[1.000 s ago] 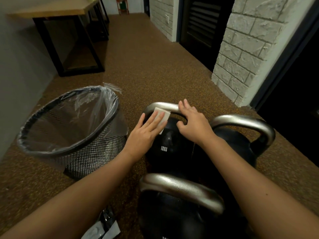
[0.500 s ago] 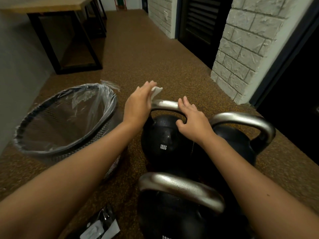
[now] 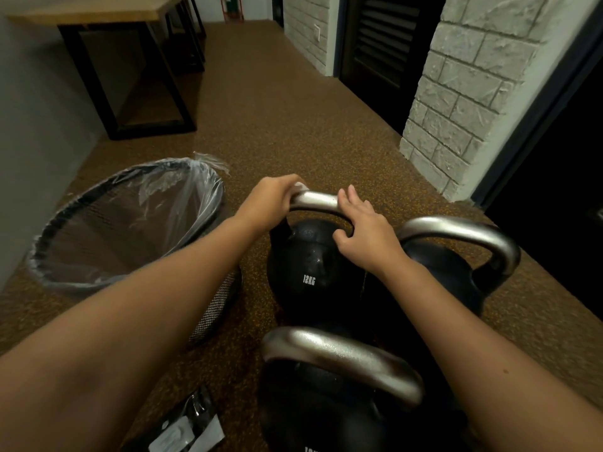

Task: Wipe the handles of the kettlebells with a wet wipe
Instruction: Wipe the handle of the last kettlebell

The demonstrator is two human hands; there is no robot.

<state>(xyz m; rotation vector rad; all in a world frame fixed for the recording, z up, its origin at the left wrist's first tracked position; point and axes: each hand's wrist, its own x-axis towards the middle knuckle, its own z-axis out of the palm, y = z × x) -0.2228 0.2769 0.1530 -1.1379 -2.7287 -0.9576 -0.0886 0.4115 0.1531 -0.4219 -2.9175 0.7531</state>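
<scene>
Changed since half a second ago: my left hand (image 3: 272,199) has come down from above the handle and now curls over its left end, with the wet wipe (image 3: 299,186) pinched beneath the fingers; only a small white edge of it shows.

Item 1. Far kettlebell (image 3: 308,269), black, marked 12KG, standing on the brown speckled floor (image 3: 293,109). Its silver handle (image 3: 318,202) carries both my hands.

Item 2. Right hand (image 3: 367,233), grasping the right part of that same handle, thumb hooked underneath, fingers laid over the top.

Item 3. Second kettlebell (image 3: 456,275), just right of the first, its handle untouched.

Item 4. Third kettlebell (image 3: 326,409), nearest me, handle (image 3: 342,357) untouched.

Item 5. Mesh waste bin (image 3: 215,305) with clear liner, left of the kettlebells, under my left forearm.

Item 6. Dark packet (image 3: 192,425) with white label, on the floor at the lower edge.

Item 7. Wooden table (image 3: 98,11) with black frame, far left.
</scene>
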